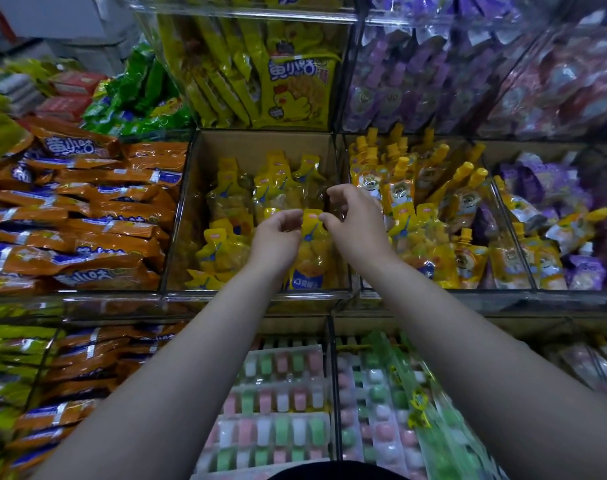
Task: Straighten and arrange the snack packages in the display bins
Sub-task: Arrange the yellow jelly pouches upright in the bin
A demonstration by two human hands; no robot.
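Both grips, left hand (277, 237) and right hand (355, 223), pinch the top corners of a yellow pouch (310, 258) standing in the middle bin (260, 140); it looks soft, light and slippery, so holding its flat top edge seems best.

centre pouches (260, 199) yellow | left packets (87, 209) orange, blue-white bands | lower strips (277, 410) seemingly pink-green-white blocks

At the far left end of the shelving, blurred white cartons (73, 26) stand at the back. Below them flat red boxes (75, 83) lie stacked, with a pile of pale grey packs (18, 90) just to their left. A loose heap of green bags (135, 91) lies between the red boxes and the upper clear bin (246, 13).
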